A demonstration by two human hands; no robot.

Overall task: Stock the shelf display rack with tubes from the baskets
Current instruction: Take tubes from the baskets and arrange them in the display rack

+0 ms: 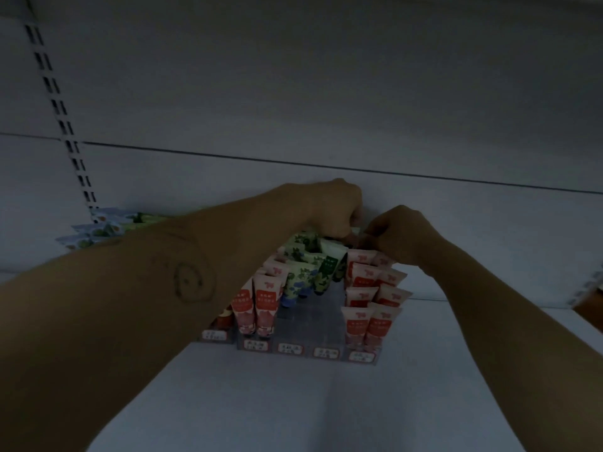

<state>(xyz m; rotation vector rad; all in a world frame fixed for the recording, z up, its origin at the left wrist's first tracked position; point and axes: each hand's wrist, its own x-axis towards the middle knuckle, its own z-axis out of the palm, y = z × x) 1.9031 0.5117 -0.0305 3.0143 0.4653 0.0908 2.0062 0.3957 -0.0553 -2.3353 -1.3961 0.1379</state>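
The left hand point(339, 203) and the right hand point(403, 234) curl over the back row of the clear rack point(313, 318), full of pink tubes point(357, 324) and green tubes point(295, 278), near the white shelf's point(293, 402) back edge, but it is too dark to tell what they hold.

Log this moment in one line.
left hand: curled, rack back row; right hand: curled beside it; grip: unclear; centre lanes: front empty

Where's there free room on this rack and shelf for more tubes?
Free: on the rack, the front middle slots, between pink tubes left and red tubes right; also the white shelf before the price labels. Crowded: the back rows, with floral tubes, left hand and right hand.
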